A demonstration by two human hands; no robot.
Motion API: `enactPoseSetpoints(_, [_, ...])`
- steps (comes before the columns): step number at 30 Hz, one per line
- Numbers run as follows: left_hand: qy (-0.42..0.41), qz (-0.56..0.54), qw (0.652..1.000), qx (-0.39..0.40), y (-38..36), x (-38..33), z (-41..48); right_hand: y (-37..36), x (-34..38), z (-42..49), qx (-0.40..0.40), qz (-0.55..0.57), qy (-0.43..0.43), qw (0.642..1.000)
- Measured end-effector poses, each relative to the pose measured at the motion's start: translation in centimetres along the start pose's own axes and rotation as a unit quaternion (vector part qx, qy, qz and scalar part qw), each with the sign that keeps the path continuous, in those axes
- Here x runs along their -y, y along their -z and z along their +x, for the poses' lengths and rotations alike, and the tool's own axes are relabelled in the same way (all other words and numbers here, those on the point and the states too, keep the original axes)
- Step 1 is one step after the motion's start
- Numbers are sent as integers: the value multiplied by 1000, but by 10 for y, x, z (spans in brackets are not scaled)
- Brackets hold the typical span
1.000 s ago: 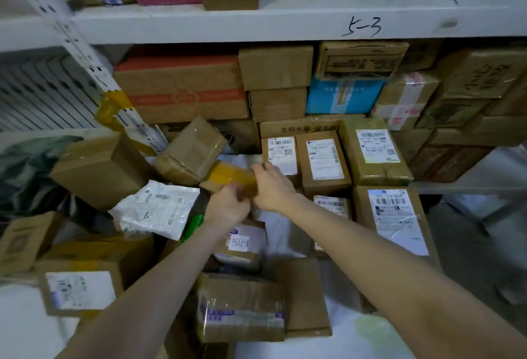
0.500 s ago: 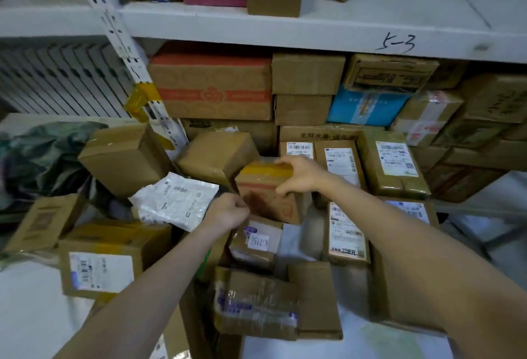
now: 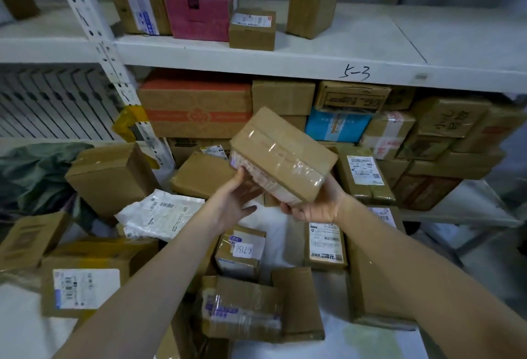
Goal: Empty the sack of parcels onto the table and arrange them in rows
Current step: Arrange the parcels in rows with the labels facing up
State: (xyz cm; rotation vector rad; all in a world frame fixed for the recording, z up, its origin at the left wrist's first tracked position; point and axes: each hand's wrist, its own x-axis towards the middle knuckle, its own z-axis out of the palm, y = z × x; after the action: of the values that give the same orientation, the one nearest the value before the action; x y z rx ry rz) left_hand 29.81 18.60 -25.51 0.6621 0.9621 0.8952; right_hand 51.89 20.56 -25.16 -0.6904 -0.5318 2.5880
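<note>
A taped brown cardboard parcel [image 3: 281, 156] is lifted and tilted above the pile, in the middle of the view. My right hand [image 3: 316, 204] grips its lower right corner from beneath. My left hand [image 3: 233, 201] supports its lower left edge, fingers stretched up against the side. Below lie several parcels on the white table [image 3: 282, 238]: a small box marked K-7156 [image 3: 242, 250], a labelled box [image 3: 325, 244], a white plastic mailer [image 3: 159, 216] and a wrapped box [image 3: 239, 307]. A dark green sack [image 3: 34, 176] lies crumpled at the left.
White metal shelving stands behind the table, its upright post [image 3: 94, 36] at the left. The shelf marked 5-3 [image 3: 353, 73] has stacked boxes under it and a pink box [image 3: 199, 7] on top. Loose cartons [image 3: 111, 176] crowd the table's left side.
The parcel has been lifted out of the pile and turned, its taped face now up. Both hands rose with it, and the left hand moved from the pile onto the parcel.
</note>
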Motion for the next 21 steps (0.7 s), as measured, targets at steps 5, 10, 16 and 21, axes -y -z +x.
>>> enactPoseSetpoints(5, [-79, -133, 985, 81, -28, -3, -9, -4, -21, 13, 53, 46, -54, 996])
enactPoseSetpoints(10, [0, -90, 994, -56, -28, -14, -12, -7, -18, 9, -272, -162, 81, 945])
enactPoseSetpoints(16, [69, 41, 988, -130, -14, -6, -8, 2, -2, -5, -297, -301, 101, 900])
enactPoseSetpoints(21, [111, 84, 986, -88, -11, 16, 10, 4, -14, -9, -319, -339, 67, 882])
